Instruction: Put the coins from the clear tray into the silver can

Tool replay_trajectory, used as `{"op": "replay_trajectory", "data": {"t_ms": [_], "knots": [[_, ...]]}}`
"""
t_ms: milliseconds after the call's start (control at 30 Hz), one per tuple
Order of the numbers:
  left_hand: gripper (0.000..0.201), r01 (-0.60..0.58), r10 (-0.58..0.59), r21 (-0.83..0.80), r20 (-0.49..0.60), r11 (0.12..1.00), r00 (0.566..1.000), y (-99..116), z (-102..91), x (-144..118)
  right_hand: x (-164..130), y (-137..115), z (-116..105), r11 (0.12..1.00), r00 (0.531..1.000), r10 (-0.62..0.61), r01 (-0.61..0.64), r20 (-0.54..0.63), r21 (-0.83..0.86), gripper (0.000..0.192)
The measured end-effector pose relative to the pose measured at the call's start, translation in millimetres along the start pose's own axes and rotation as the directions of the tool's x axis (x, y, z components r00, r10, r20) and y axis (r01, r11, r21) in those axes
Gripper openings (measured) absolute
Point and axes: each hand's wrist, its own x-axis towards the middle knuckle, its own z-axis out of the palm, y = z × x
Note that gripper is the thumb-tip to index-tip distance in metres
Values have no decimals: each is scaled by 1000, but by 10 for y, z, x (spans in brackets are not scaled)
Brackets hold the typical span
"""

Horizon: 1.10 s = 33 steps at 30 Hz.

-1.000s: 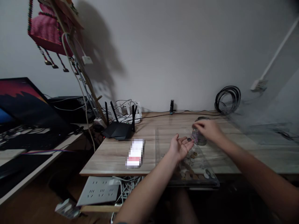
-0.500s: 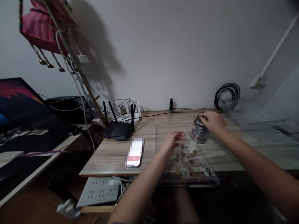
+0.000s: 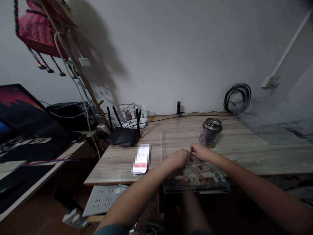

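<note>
Several silver and gold-coloured coins (image 3: 196, 171) lie spread in a clear shallow tray (image 3: 176, 189) at the desk's front edge. My left hand (image 3: 180, 158) is over the tray's far part, fingers curled down among the coins; its fingertips are hidden behind the hand. Close beside it, my right hand (image 3: 199, 152) also reaches down to the coins with fingers pinched together. Whatever either hand grips is too small or hidden to make out. Just behind my right hand stands a clear jar (image 3: 210, 133) with an open top and a printed side, upright on the desk.
A lit phone (image 3: 141, 159) lies left of the tray. Behind it sits a black router (image 3: 124, 135) with upright antennas. A coiled black cable (image 3: 237, 98) leans at the wall, near a small dark bottle (image 3: 178, 108). A laptop (image 3: 22, 114) is far left.
My right hand has left the jar's mouth and come down to the coins beside my left hand. My left hand has lowered, its spread fingers now curled.
</note>
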Motion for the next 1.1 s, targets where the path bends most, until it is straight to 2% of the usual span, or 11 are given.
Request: {"op": "replay_trajectory", "data": {"t_ms": [100,233,300,367,467,600,667,767,833,933,1100], "knots": [[33,-2,2,41,2,999,1000,5,-3,9,-70,59,-347,997,980,-4,19,-199,75,14],[34,30,-29,46,-2,999,1000,-12,-5,45,-53,325,-1026,966,791,219,-92,-571,243,17],[36,40,-40,60,5,997,999,-12,-14,65,-10,449,-1253,947,786,278,-128,-552,295,15],[36,33,-34,70,5,997,999,-6,-26,76,23,525,-1343,947,835,252,-108,-489,304,12],[36,20,-21,81,7,997,1000,2,-36,73,30,595,-1309,947,831,213,-45,-515,319,14],[39,-2,-2,142,25,990,1000,8,-20,69,-19,648,-1132,934,738,260,-29,-623,356,20],[40,-19,13,187,35,982,999,16,-8,71,-48,578,-960,973,806,155,-24,-571,230,20],[40,-58,48,262,42,963,998,30,-9,78,-60,335,-585,985,966,-95,57,-240,-161,18],[39,-79,70,303,43,950,997,41,-25,81,-24,166,-338,933,988,-132,95,-83,-349,17],[33,-131,109,453,73,882,991,76,-62,76,76,44,-133,899,991,-126,95,-43,-427,21],[10,-145,-49,784,218,604,975,205,-109,59,164,96,-189,865,995,-97,89,8,-494,27]]}}
